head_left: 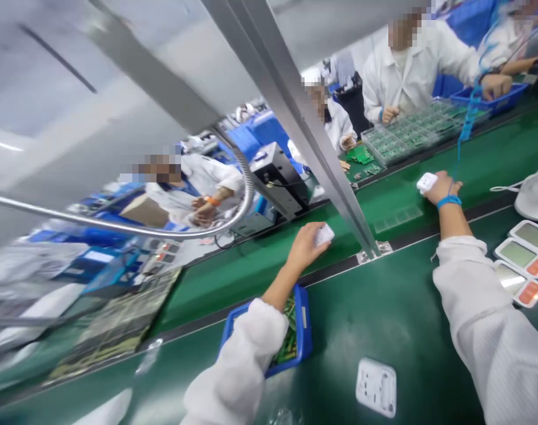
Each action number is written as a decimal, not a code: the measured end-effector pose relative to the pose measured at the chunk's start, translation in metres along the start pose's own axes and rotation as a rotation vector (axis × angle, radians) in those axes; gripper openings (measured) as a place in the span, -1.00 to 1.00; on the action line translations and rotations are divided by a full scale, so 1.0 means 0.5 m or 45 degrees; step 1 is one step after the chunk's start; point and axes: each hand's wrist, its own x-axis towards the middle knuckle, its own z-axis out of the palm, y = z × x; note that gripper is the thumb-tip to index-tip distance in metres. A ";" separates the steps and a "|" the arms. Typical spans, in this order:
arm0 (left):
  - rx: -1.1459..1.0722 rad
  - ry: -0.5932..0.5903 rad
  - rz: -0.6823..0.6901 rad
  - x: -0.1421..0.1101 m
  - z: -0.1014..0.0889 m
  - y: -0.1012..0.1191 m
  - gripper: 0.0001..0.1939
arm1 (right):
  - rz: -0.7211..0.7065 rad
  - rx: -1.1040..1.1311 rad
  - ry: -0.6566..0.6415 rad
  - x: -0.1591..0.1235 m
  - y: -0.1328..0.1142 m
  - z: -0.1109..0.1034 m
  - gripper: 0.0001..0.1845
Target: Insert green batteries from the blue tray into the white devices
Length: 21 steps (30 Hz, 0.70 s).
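Observation:
My left hand [305, 248] is closed around a small white plastic housing [324, 235], held over the green conveyor belt [260, 248]. Further right, past the metal post, my right hand [442, 188] grips another white plastic housing [427, 182], also above the belt. A blue band with a cord circles my right wrist. Under my left forearm is a blue bin [305, 330] holding green circuit boards, partly hidden by the sleeve. On the bench in front of me lies a white plastic back cover [375, 387].
A slanting metal post [295, 100] stands between my hands. White devices with screens and orange buttons [519, 254] lie at right. Several people in white coats work across the belt, beside a clear tray of circuit boards [406, 133]. A flexible metal conduit [184, 234] curves at left.

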 end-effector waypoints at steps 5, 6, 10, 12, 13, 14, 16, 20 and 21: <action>-0.069 0.010 0.171 -0.123 -0.053 0.175 -0.25 | 0.263 0.211 0.053 -0.077 -0.031 0.005 -0.19; -0.103 -0.020 0.183 -0.156 -0.052 0.206 -0.26 | 0.260 0.256 0.074 -0.090 -0.037 0.006 -0.19; -0.252 -0.233 0.255 -0.261 -0.013 0.278 -0.31 | 0.187 0.378 0.139 -0.142 -0.052 0.006 -0.17; -0.290 -0.323 0.258 -0.292 0.022 0.284 -0.39 | 0.158 0.415 0.186 -0.173 -0.055 0.005 -0.16; -0.299 -0.348 0.250 -0.304 0.041 0.283 -0.43 | 0.145 0.439 0.212 -0.190 -0.055 0.006 -0.17; -0.308 -0.354 0.242 -0.315 0.060 0.280 -0.46 | 0.127 0.462 0.231 -0.209 -0.054 0.007 -0.18; -0.337 -0.330 0.244 -0.335 0.098 0.273 -0.49 | 0.090 0.481 0.232 -0.249 -0.047 0.011 -0.20; -0.404 -0.182 0.274 -0.373 0.157 0.260 -0.44 | -0.010 0.413 0.175 -0.328 -0.027 0.007 -0.24; -0.408 -0.123 0.270 -0.380 0.167 0.258 -0.43 | -0.031 0.387 0.160 -0.346 -0.022 0.002 -0.25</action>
